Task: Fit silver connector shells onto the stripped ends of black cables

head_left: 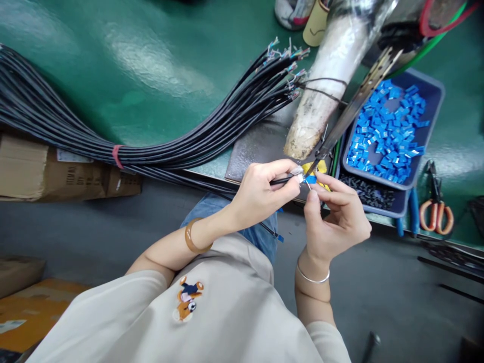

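Observation:
My left hand pinches the end of a black cable, whose stripped tip shows at the fingertips. Close on its right, my right hand has thumb and fingers closed around a small blue piece at the cable's tip. A thin wire sticks out between the two hands. Directly above them is the tip of a metal tool, with yellow material just behind the blue piece. How the blue piece and the wires touch is too small to tell.
A bundle of black cables with a red tie crosses the green table. A wrapped tube slants above my hands. To the right stand a tray of blue pieces, a lower tray of black parts and orange-handled pliers. Cardboard boxes lie left.

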A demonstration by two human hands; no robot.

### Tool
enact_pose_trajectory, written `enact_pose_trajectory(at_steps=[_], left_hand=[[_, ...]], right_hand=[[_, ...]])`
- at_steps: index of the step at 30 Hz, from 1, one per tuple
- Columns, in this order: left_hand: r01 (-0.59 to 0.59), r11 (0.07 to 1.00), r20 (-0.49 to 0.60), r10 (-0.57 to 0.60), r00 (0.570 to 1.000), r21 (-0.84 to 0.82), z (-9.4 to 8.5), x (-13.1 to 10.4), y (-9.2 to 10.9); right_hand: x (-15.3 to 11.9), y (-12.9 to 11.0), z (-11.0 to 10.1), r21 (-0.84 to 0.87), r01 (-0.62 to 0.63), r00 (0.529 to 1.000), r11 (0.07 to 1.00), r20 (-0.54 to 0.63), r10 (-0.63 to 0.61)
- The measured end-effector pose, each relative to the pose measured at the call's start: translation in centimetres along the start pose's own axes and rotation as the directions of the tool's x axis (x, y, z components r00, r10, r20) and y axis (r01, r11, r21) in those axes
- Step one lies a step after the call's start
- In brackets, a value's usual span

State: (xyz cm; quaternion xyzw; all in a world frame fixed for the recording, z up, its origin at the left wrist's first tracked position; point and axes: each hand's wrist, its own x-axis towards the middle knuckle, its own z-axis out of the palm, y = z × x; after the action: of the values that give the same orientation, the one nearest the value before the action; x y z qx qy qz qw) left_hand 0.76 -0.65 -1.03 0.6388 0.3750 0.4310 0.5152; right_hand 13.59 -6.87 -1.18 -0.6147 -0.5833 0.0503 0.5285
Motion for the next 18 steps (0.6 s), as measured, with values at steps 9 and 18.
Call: enact_pose_trajectory(at_steps=[9,18], left_hand=[[0.017,1.0,-0.006,-0.017,1.0,-0.011,0.09,-0.01,0.09],[0.081,0.993,0.033,-0.079,0.996,-0.091,-0.07,-0.28,-0.43]], right_hand=[[0.42,-0.2,-0.1,-0.056,0.039,0.999,0.998,0.006,-0.039],[-0.08,0.18,0.01,-0.02,0.065,0.998,0.998,0.01,-0.065]])
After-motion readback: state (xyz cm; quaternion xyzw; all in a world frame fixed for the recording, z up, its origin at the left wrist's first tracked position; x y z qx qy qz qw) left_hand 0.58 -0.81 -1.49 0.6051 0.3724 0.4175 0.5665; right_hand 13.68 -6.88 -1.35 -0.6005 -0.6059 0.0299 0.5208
